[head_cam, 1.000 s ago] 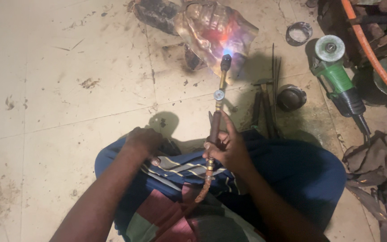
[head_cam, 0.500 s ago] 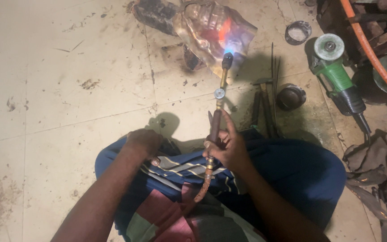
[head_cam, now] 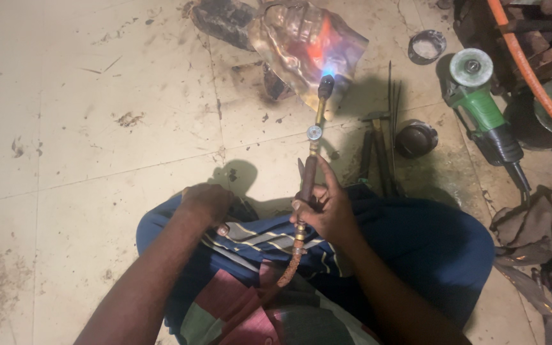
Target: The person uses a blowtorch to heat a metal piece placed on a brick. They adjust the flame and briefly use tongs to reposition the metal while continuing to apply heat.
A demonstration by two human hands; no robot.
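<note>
On the tiled floor (head_cam: 97, 96), a lit gas torch (head_cam: 314, 140) plays on a crumpled metal sheet (head_cam: 308, 38)
Right hand (head_cam: 327, 211) is wrapped around the torch handle; left hand (head_cam: 206, 201) rests curled on the knee, holding nothing I can make out. A wandering flame could probably scorch the green angle grinder (head_cam: 480, 108) or orange hose (head_cam: 531, 76) nearby

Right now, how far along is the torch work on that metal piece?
Done: the torch is lit, a blue flame at its nozzle. In hand: the right hand holds its handle and aims the flame at the crumpled metal piece, which glows orange at one spot. The left hand rests on the knee. Left: most of the piece shows no glow; the angle grinder lies untouched.
</note>
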